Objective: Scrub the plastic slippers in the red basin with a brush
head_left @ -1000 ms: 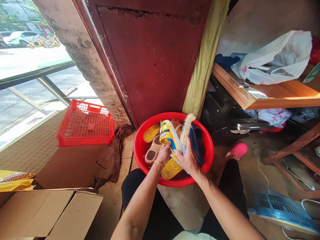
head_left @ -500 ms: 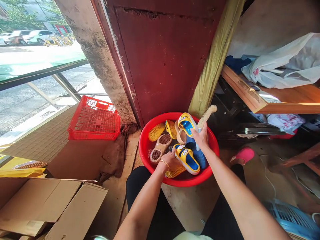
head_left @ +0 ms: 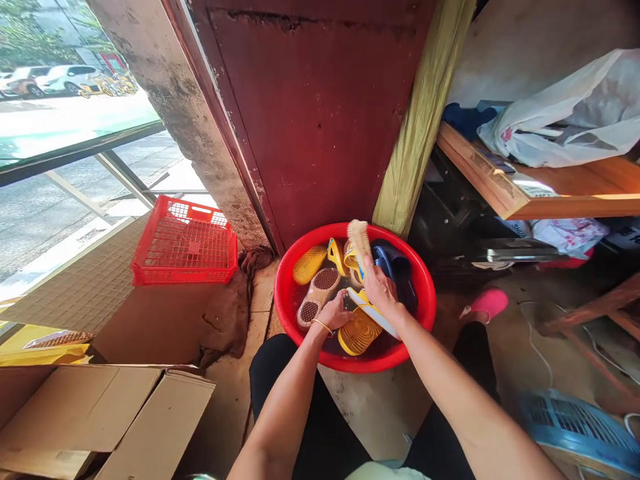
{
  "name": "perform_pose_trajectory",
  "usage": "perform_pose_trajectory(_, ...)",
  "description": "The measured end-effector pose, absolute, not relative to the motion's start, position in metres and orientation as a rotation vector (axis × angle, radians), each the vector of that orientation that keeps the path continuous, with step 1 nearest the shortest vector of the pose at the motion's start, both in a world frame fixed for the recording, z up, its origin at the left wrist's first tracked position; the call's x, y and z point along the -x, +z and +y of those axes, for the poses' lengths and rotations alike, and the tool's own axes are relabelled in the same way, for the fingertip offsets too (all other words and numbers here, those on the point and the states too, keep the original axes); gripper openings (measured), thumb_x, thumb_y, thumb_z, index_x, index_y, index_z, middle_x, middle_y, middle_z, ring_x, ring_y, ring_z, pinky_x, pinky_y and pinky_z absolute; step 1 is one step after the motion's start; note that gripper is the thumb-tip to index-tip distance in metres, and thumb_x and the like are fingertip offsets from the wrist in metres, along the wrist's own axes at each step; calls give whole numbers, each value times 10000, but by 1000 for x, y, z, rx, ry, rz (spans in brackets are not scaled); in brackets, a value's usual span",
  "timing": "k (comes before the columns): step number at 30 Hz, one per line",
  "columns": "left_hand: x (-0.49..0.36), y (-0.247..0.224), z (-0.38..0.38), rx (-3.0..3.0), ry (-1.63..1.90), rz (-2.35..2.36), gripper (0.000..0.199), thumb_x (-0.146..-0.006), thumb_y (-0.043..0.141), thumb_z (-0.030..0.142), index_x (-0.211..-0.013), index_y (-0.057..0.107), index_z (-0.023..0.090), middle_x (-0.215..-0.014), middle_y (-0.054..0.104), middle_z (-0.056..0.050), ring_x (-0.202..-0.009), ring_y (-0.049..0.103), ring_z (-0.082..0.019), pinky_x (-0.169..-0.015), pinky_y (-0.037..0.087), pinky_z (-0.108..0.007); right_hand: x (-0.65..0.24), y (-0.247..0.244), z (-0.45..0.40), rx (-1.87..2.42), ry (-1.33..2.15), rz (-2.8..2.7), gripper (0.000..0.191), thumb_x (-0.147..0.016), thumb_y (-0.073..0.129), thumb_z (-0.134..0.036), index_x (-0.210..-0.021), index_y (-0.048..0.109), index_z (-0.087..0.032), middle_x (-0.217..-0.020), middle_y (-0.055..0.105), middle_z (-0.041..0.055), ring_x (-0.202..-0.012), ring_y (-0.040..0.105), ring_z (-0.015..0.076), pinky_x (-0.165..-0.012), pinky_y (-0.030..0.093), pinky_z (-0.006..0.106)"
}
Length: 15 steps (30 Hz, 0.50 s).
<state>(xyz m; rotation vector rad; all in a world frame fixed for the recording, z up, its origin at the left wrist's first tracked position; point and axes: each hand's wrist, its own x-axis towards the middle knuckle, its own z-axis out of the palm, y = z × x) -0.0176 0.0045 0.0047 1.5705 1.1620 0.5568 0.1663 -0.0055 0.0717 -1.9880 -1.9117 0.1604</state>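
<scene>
My right hand (head_left: 383, 293) is closed round a scrubbing brush (head_left: 359, 241), its pale bristles pointing up and away from me. Low in the basin, my left hand (head_left: 334, 315) grips the end of a yellow slipper (head_left: 369, 311) with a white sole, tipped on its side and partly covered by my right hand and wrist. Beneath it lies a yellow sole (head_left: 359, 337). A red basin (head_left: 281, 293) of dark water holds them, with a beige-and-brown sole (head_left: 320, 293), a yellow slipper (head_left: 309, 265) and dark blue slippers (head_left: 400, 263) around my hands.
Behind the basin stands a dark red door (head_left: 320, 120) beside a yellowish curtain (head_left: 415, 133). A red plastic crate (head_left: 185, 247) and cardboard boxes (head_left: 75, 407) are on the left. To the right are a wooden shelf (head_left: 560, 207), a pink shoe (head_left: 490, 305) and a blue fan (head_left: 580, 423).
My right hand has moved left with the brush, which has swung upright, and is off the farther yellow slipper. The slipper in my left hand has tipped onto its side.
</scene>
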Motion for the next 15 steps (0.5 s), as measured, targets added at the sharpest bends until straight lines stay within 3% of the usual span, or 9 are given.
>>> perform_pose_trajectory(2, 28, 14, 5, -1549, 519, 1081, 848, -613, 791, 187, -1420, 533, 177, -756, 734, -29, -708, 705, -246, -770, 560, -362, -172, 75, 0, 2005, 193, -1808, 701, -950, 424, -207, -1624, 245, -137, -1292, 666, 208, -1092, 689, 345, -932, 558, 458)
perform_pose_trajectory(8, 75, 50, 17, -1328, 605, 983, 733, -649, 784, 217, -1348, 572, 169, -831, 741, -60, -738, 700, -221, -751, 551, -351, -170, 62, -28, 1769, 333, -1800, 711, -937, 482, -234, -1613, 268, -185, -1514, 541, 118, -1335, 568, 272, -1092, 489, 408)
perform_pose_trajectory(15, 57, 35, 25, -992, 1069, 1153, 475, -681, 775, 314, -1114, 653, 161, -864, 716, -56, -757, 684, -192, -745, 545, -321, -145, 34, -79, 1790, 389, -1797, 626, -961, 468, -244, -1574, 363, -169, -1484, 574, 123, -1338, 570, 229, -1088, 496, 357)
